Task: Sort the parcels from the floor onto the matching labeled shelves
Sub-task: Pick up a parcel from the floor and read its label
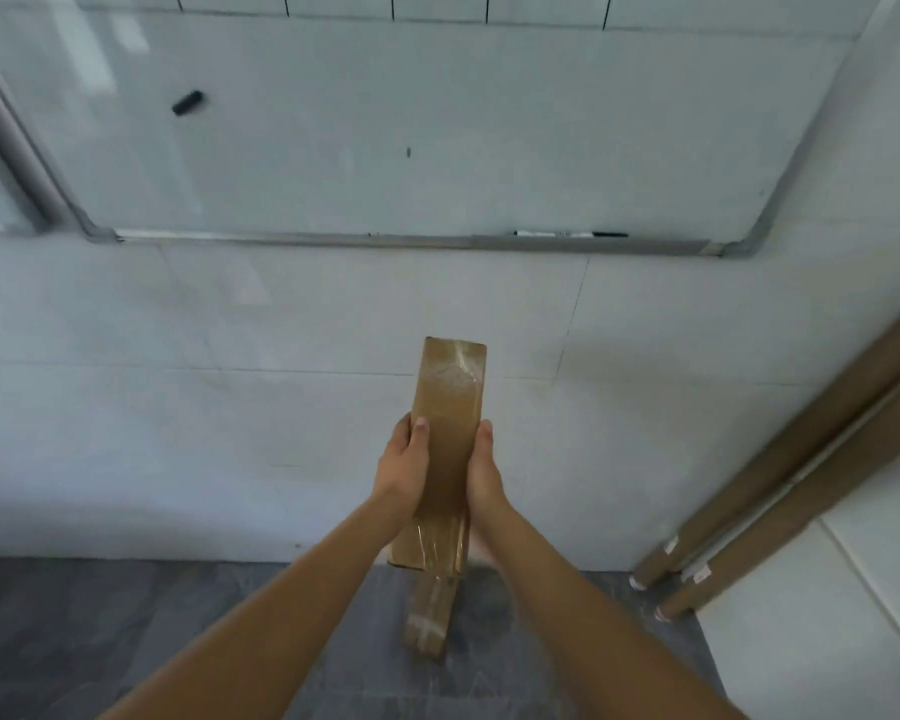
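Left hand (404, 467) and right hand (484, 472) each wrap a tight grip around the long brown parcel (448, 407), above another parcel (430, 615) on the floor (126, 626).

soft, even daylight, fairly bright. pale glare streaks lie on the whiteboard (437, 122) at upper left. a faint shadow falls on the wall right of the parcel (445, 433). edges bow from wide-angle distortion; the picture is slightly soft throughout.

surface: dark grey floor (126, 641) | on it: taped brown parcel (430, 621) near wall; two cardboard tubes (780, 511) at right, ends on floor, leaning
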